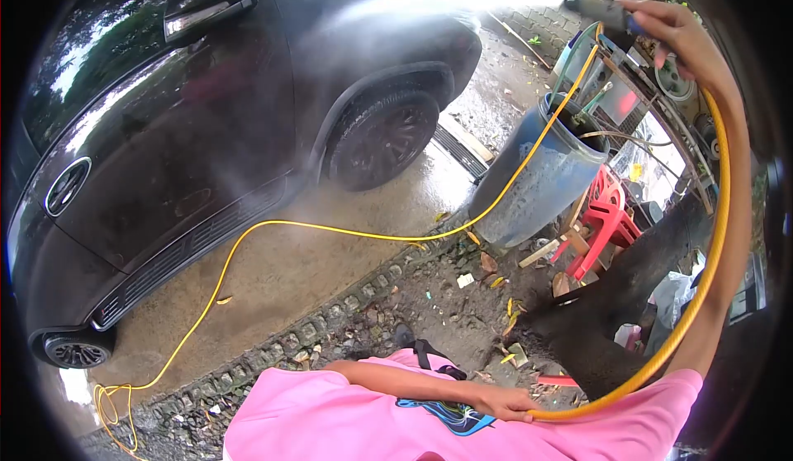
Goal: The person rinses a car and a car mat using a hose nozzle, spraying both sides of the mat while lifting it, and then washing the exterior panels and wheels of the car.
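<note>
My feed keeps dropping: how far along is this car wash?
The car already looks wet, as does the paving. In hand: the right hand aims the spray nozzle at the car's upper body; the left hand holds the yellow hose. No suds are visible, so soaping appears to be left.

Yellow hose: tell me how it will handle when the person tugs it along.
The yellow hose looks floppy: it curves and coils on the ground. Probably slippery, since the pavement is wet. It may snag, as it passes the blue barrel.

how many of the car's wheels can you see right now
2. The front wheel sits mid-frame under the spray; the rear wheel shows partly at lower left. The far-side wheels are hidden behind the car.
</note>
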